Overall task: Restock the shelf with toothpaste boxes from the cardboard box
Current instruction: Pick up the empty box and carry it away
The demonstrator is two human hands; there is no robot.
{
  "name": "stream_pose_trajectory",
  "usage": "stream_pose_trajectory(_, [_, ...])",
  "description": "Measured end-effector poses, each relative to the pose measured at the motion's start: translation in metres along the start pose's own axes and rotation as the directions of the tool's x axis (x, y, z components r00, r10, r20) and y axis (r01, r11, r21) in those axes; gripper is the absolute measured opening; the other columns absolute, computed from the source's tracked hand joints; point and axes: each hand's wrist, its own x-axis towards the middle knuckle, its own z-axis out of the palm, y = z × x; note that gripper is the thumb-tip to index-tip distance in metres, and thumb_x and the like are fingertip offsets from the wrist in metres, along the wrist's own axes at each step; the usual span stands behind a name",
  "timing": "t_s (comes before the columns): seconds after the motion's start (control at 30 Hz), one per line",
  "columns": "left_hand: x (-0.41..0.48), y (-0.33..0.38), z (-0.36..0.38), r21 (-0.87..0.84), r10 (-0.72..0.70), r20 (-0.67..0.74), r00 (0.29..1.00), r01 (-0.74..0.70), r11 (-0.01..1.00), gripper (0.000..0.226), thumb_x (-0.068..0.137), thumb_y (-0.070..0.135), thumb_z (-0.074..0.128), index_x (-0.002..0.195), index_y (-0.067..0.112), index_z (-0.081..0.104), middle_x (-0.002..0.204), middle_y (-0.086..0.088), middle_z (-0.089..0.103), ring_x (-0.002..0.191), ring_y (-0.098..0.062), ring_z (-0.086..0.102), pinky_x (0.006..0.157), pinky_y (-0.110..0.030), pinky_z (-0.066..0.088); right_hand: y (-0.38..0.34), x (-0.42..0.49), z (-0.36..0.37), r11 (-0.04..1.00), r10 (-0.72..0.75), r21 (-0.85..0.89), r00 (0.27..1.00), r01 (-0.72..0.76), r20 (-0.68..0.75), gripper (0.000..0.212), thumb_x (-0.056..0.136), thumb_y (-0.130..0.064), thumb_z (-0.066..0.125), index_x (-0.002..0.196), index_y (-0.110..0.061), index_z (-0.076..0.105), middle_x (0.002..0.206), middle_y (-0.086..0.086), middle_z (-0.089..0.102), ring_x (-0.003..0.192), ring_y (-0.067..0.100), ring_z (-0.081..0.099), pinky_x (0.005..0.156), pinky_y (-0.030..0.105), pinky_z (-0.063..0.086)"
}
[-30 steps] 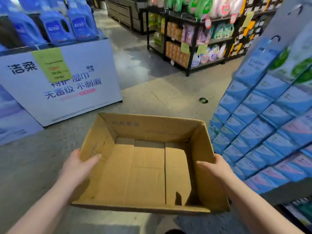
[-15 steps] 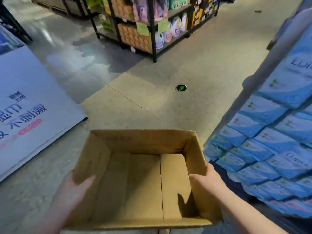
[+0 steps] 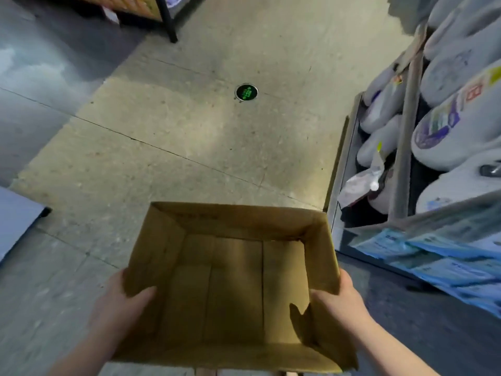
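Note:
I hold an open brown cardboard box [image 3: 233, 291] in front of me over the floor, and nothing shows inside it. My left hand [image 3: 122, 305] grips its left wall with the thumb inside. My right hand [image 3: 339, 299] grips the right wall the same way. Blue toothpaste boxes [image 3: 439, 261] lie in rows on the shelf at the right, just beyond the box's right side.
A shelf bay [image 3: 406, 147] with white bottles and pouches stands at the right. A round green floor marker [image 3: 246, 92] sits in the concrete aisle ahead. A black shelf leg [image 3: 168, 23] stands at the far top left. A display panel's corner [image 3: 19, 213] juts in at the left.
My view has swung right and down along the aisle. The white display and far shelves have slid out of view, and the bottle shelf has come in at the right. Both hands keep hold of the box.

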Motion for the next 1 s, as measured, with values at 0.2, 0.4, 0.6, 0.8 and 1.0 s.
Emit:
stream_pose_trajectory(0.2, [0.141,-0.001,0.061,0.110,0.027,0.100,0.995,-0.038,0.993,0.076,0.076,0.036,0.070,0.139,0.028,0.029,0.134,-0.013,0.048,0.117,-0.039,0.049,0.098,-0.057,0.041,0.026,0.096,0.064,0.992,0.071,0.111,0.997,-0.066,-0.038,0.069,0.083,-0.023,0.065,0.137,-0.026,0.022,0.120,0.002,0.046,0.106,0.023,0.050,0.092,0.045,0.046])
stream_pose_trajectory(0.4, [0.247,-0.018,0.137,0.139,0.051,0.183,0.982,-0.077,0.987,0.064,0.075,0.019,0.072,0.131,0.023,0.040,0.121,-0.009,0.053,0.111,-0.035,0.052,0.094,-0.047,0.045,0.071,0.201,0.117,0.957,0.164,0.252,0.984,-0.143,-0.064,0.062,0.085,-0.017,0.062,0.137,-0.025,0.029,0.124,0.007,0.051,0.110,0.028,0.051,0.093,0.046,0.045])
stream_pose_trajectory(0.6, [0.344,-0.046,0.197,0.153,0.029,0.215,0.976,-0.063,0.986,0.052,0.078,0.014,0.066,0.126,0.019,0.047,0.117,-0.011,0.060,0.100,-0.033,0.059,0.089,-0.048,0.049,0.113,0.305,0.165,0.903,0.227,0.375,0.974,-0.210,-0.001,0.072,0.078,-0.016,0.064,0.140,-0.028,0.029,0.133,0.007,0.049,0.118,0.032,0.049,0.095,0.049,0.045])
stream_pose_trajectory(0.8, [0.383,-0.062,0.240,0.106,0.027,0.199,0.980,-0.048,0.993,0.058,0.086,0.006,0.056,0.139,0.019,0.035,0.130,-0.006,0.051,0.119,-0.027,0.048,0.104,-0.044,0.037,0.131,0.350,0.187,0.910,0.199,0.366,0.980,-0.194,0.023,0.053,0.090,-0.008,0.052,0.135,-0.029,0.033,0.111,0.000,0.051,0.083,0.019,0.052,0.056,0.029,0.044])
stream_pose_trajectory(1.0, [0.393,-0.074,0.250,0.120,0.072,0.178,0.981,-0.094,0.988,0.059,0.085,0.004,0.053,0.138,0.023,0.036,0.135,-0.006,0.050,0.120,-0.029,0.048,0.099,-0.041,0.039,0.135,0.362,0.194,0.924,0.183,0.341,0.983,-0.171,-0.001,0.061,0.088,-0.008,0.055,0.137,-0.033,0.028,0.114,0.001,0.050,0.095,0.025,0.051,0.062,0.033,0.047])
